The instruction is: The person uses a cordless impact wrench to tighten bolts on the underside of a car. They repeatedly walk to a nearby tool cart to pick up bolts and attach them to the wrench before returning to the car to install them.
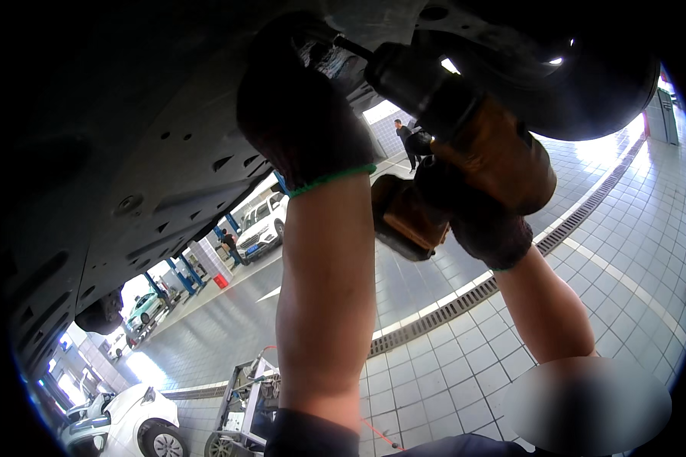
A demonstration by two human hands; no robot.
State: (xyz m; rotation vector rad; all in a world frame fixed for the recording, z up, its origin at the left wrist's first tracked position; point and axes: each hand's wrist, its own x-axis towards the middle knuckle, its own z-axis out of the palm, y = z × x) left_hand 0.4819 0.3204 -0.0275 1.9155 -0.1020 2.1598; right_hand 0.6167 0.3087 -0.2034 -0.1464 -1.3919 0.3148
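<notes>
Over there the car's underside (152, 175) looms above a power tool (503, 152), held nose-up near it. The right hand (476, 221) wraps its grip; the left (301, 114) is beside its shaft (352, 49), fingers too dark to judge.

Pale square tiles covered the workshop floor (465, 365), crossed by a curving slotted drain (434, 317) and a white painted line (625, 282). Blue lift posts (183, 276) stood at the far left near a white SUV (259, 226) and a small red box (220, 281), with another white car (141, 415) at lower left. Bright light glared off the tiles on both sides.
</notes>
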